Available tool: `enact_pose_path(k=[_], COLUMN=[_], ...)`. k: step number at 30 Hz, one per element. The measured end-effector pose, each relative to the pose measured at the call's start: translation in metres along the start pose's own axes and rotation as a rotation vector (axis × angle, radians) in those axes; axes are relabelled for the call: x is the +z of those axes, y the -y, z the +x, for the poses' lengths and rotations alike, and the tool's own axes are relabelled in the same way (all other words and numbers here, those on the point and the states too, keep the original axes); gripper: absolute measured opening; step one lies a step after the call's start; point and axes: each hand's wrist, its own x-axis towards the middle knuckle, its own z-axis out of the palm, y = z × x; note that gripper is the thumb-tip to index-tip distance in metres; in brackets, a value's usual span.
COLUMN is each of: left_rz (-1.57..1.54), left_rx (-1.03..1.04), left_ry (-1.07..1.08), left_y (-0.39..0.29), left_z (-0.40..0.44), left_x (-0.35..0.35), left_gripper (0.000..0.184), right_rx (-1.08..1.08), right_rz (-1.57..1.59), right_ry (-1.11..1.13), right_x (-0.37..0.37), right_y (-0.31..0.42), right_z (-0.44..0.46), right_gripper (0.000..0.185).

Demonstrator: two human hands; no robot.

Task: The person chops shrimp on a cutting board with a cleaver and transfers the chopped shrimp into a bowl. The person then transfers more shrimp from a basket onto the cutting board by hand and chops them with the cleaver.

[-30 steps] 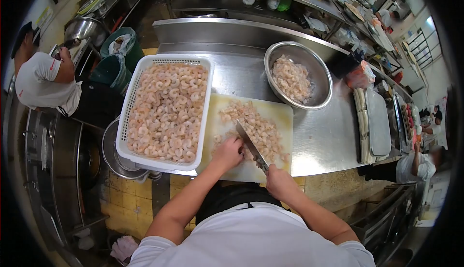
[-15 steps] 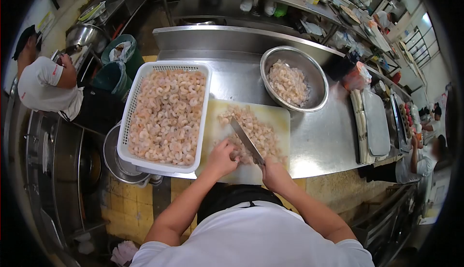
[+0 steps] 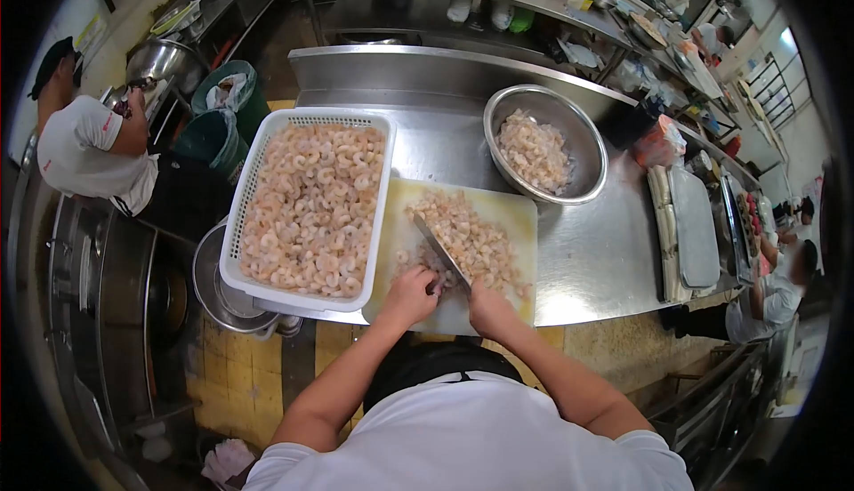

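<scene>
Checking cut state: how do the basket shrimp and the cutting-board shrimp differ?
The basket shrimp are curled and look whole; the board shrimp are mostly small pieces.
The basket shrimp lie densely packed; the board shrimp spread more loosely.
The knife is at the board shrimp; the basket shrimp lie apart from it.
Both are pale and pinkish.

A stainless-steel worktable (image 3: 583, 291) with a raised back (image 3: 445, 77) stretches beneath the right hand's (image 3: 491, 310) grip on the kitchen knife (image 3: 440, 249). Right under the grip lies a pale cutting board (image 3: 523, 211), bearing chopped shrimp (image 3: 476, 235). Left of the grip, beyond the left hand (image 3: 413, 298), sits a white perforated plastic basket (image 3: 382, 197); ahead and rightward, a steel mixing bowl (image 3: 589, 166).
</scene>
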Motion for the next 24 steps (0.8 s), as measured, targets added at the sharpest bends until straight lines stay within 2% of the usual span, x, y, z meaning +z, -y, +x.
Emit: enact_pose_path(k=[3, 7, 12, 18, 24], left_rz=[-0.034, -0.119, -0.037, 0.014, 0.142], left_rx=[-0.066, -0.197, -0.121, -0.074, -0.075], left_ry=[-0.025, -0.004, -0.027, -0.045, 0.017], left_y=[-0.002, -0.011, -0.007, -0.004, -0.004], left_z=[0.0, 0.004, 0.008, 0.009, 0.014], left_x=[0.0, -0.001, 0.007, 0.015, 0.018], left_gripper=[0.015, 0.013, 0.013, 0.014, 0.014], right_rx=[0.008, 0.071, 0.101, 0.006, 0.087], right_rz=[0.148, 0.181, 0.214, 0.197, 0.087], right_ry=[-0.08, -0.038, -0.128, -0.237, -0.098], right_x=[-0.023, -0.025, -0.047, -0.03, -0.025], right_y=[-0.003, -0.009, 0.018, 0.021, 0.023], right_z=[-0.023, -0.052, -0.074, -0.067, -0.058], right_gripper=[0.029, 0.034, 0.029, 0.025, 0.027])
